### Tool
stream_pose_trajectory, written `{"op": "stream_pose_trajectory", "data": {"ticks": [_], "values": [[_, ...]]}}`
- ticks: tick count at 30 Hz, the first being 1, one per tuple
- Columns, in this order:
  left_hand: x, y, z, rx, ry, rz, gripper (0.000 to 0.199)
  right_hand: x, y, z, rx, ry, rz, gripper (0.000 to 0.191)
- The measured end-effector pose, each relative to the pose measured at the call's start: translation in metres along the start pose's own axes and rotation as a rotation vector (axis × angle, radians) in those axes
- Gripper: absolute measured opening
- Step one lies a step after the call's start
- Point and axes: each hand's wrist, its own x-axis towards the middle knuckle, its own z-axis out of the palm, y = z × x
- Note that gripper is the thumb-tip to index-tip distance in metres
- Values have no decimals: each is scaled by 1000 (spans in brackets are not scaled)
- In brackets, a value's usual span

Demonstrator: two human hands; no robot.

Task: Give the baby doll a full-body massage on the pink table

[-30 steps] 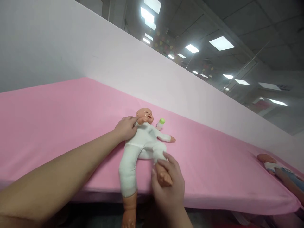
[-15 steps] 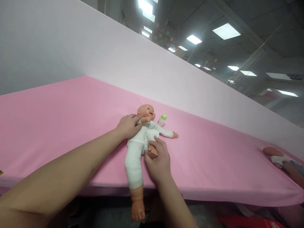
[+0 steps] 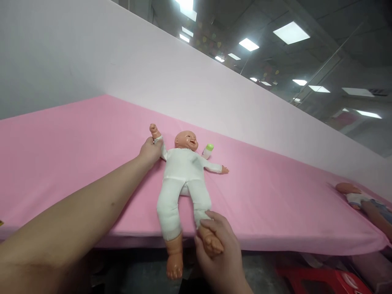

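A baby doll (image 3: 184, 165) in a white outfit lies on its back on the pink-covered table (image 3: 263, 196). Its head points toward the back wall and its feet hang past the front edge. My left hand (image 3: 150, 150) is closed around the doll's forearm at the left, which is stretched out and up. With my right hand (image 3: 222, 249) I grip the doll's lower leg and foot (image 3: 210, 241) on the right, that leg extended toward me. The doll's other leg (image 3: 171, 216) lies straight, untouched. A small bottle with a green cap (image 3: 208, 150) rests beside the doll's head.
A pale wall panel (image 3: 214, 98) rises along the table's back. Another doll (image 3: 352, 194) lies at the far right of the table. A red plastic object (image 3: 324, 279), possibly a stool, stands below the front edge.
My left hand has drawn the doll's arm from across its chest out to the upper left. My right hand has pulled the bent leg down straight toward me.
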Motion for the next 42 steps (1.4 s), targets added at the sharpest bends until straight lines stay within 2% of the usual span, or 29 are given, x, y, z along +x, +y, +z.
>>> {"op": "stream_pose_trajectory", "data": {"ticks": [4, 7, 11, 15, 18, 22, 28, 33, 37, 42], "values": [[3, 0, 0, -86, 33, -115, 42, -18, 0, 4, -68, -69, -29, 35], [1, 1, 0, -59, 36, -92, 45, -19, -2, 4, -76, -79, -23, 33], [-12, 6, -2, 98, -10, 118, 41, -13, -3, 4, -34, -67, -18, 32], [-30, 17, -5, 276, -174, 418, 44, -3, -6, 4, 33, 76, 15, 26], [-40, 23, -3, 448, -245, 636, 56, 13, -6, 7, 53, 137, 36, 25], [-47, 24, 0, 611, -317, 773, 62, 46, 3, 18, 70, 165, 15, 28], [-49, 24, 1, 818, -327, 803, 59, 87, 26, 44, 111, 75, 1, 30], [-49, 25, 0, 829, -343, 802, 59, 96, 36, 58, 116, 49, 40, 33], [-45, 23, 1, 752, -337, 759, 63, 89, 33, 52, 107, 39, 38, 33], [-32, 17, 0, 531, -308, 648, 72, 72, 21, 28, 99, 83, 17, 31]]}}
